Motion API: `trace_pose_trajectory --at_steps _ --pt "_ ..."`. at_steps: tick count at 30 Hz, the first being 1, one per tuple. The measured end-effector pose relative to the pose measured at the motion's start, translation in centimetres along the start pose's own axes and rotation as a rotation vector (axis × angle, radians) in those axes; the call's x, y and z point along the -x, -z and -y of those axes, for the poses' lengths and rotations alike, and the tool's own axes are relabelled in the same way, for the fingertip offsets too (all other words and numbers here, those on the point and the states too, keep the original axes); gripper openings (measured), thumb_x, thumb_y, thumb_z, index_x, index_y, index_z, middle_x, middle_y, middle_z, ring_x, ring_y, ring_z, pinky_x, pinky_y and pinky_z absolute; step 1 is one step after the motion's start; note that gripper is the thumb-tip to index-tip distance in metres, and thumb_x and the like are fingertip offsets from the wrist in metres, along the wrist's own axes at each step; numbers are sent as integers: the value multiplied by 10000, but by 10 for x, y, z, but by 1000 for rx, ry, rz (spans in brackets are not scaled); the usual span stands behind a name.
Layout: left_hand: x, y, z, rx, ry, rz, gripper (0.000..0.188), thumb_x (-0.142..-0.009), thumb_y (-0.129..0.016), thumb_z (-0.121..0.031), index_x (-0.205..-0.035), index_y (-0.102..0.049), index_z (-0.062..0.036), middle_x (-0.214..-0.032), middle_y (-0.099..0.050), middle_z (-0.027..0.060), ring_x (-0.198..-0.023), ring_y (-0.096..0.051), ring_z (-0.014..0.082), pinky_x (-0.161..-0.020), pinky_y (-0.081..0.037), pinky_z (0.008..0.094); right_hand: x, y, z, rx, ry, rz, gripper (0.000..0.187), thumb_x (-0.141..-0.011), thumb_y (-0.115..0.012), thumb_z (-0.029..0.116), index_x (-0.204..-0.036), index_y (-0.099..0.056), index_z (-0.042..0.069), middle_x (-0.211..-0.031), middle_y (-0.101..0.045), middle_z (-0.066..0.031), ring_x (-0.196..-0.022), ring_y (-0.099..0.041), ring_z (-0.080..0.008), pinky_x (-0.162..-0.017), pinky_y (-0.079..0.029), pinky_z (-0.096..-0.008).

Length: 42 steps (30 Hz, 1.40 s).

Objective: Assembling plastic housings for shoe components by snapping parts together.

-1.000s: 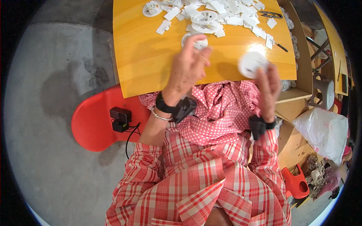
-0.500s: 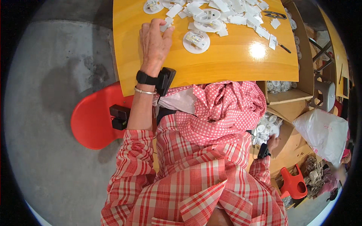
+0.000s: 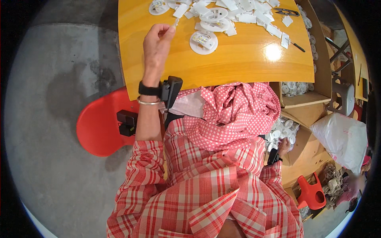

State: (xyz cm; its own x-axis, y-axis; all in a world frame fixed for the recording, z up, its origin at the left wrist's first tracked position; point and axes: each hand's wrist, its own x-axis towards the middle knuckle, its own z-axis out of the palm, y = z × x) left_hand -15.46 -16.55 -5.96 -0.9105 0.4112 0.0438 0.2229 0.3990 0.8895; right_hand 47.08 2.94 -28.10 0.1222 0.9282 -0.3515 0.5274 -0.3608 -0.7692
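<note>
My left hand point(image 3: 156, 47) is over the far left of the yellow table point(image 3: 158, 75), thumb and forefinger pinching a small white plastic piece point(image 3: 176, 22) turned edge-on. To its right lies a white round disc point(image 3: 203, 42) with a small circuit and wires on it. Beyond it spreads a heap of flat white rectangular pieces point(image 3: 246, 18) with more round discs among them. Low on the right, my right hand point(image 3: 284, 146) is at an open carton of white round parts point(image 3: 285, 126); its fingers are small and partly lost against them.
Black thread snips point(image 3: 287, 12) and a thin dark tool point(image 3: 297, 47) lie at the table's right. A carton point(image 3: 305, 101) of discs stands along that edge. A white sack point(image 3: 341, 137) and red stool point(image 3: 312, 191) are farther right. A red chair point(image 3: 101, 127) stands left.
My left hand has drawn back slightly, lifting the white piece from beside the heap and tilting it. My right hand has shifted a little left, closer over the round parts in the carton.
</note>
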Motion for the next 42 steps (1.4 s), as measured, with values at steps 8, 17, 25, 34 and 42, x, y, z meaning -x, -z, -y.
trace_pose_trajectory --at_steps 8,17,25,34,42 --pt "26 15 -27 1044 392 437 214 -908 -505 -107 -1026 -524 70 -979 -586 146 -888 -591 236 -741 -464 256 38 -83 248 -57 617 -115 218 -928 -476 82 -1120 -519 -11 -875 -576 -72 -795 -554 -138 -741 -451 -247" --pt "44 -7 -27 1121 638 702 337 -911 -486 -148 -1177 -473 59 -996 -588 201 -714 -543 180 -618 -435 218 159 -201 401 -62 1147 635 265 -816 -610 14 -1079 -585 37 -986 -600 -103 -871 -589 -194 -722 -492 -276" --pt "60 -21 -42 757 525 762 197 -909 -534 -224 -986 -533 -42 -840 -584 26 -661 -486 63 -547 -360 168 176 -242 404 -12 1509 734 310 -745 -663 62 -1041 -572 45 -882 -571 -110 -821 -547 -296 -687 -469 -358" --pt "56 -28 -48 88 189 493 238 -858 -614 -261 -925 -546 -43 -803 -582 48 -643 -508 120 -593 -420 246 173 -234 388 81 1249 764 137 -774 -639 56 -900 -594 28 -773 -578 -122 -736 -570 -304 -655 -468 -368" --pt "39 -49 -32 -490 -498 24 503 -694 -748 -227 -1085 -507 -21 -978 -557 148 -936 -477 343 -823 -402 414 166 -231 387 -33 825 789 155 -865 -576 84 -1007 -600 26 -834 -623 -109 -748 -616 -201 -681 -483 -286"
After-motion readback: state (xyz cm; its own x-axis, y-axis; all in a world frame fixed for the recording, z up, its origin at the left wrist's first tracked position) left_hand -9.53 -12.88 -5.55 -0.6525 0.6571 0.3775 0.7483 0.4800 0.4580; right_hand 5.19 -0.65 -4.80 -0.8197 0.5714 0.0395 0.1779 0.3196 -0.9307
